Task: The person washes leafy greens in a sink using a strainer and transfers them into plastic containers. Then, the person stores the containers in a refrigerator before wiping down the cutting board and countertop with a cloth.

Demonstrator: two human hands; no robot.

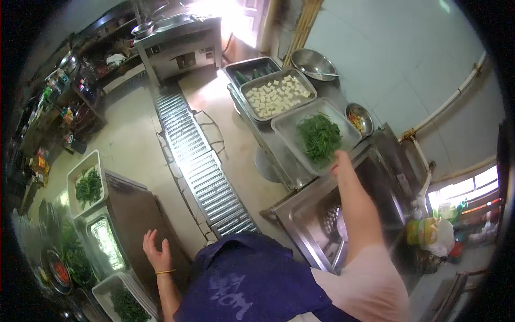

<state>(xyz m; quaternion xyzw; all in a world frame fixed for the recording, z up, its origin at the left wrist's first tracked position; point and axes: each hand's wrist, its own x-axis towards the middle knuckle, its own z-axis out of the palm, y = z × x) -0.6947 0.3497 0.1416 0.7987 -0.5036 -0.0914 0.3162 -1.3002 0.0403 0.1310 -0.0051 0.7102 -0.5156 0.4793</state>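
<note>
tub (pixel 287 130) w/ greens (pixel 318 137) nr r hand (pixel 338 162); tray (pixel 306 80) w/ cubes (pixel 274 96)

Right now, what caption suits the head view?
Right hand at the edge of a tray of leafy greens, pale cubes alongside, left hand open.

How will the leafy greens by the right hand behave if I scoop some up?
The greens look thin and leafy, so a handful would probably sag and feel light. They lie in a loose heap, so strands may trail or drop from the grip.
</note>
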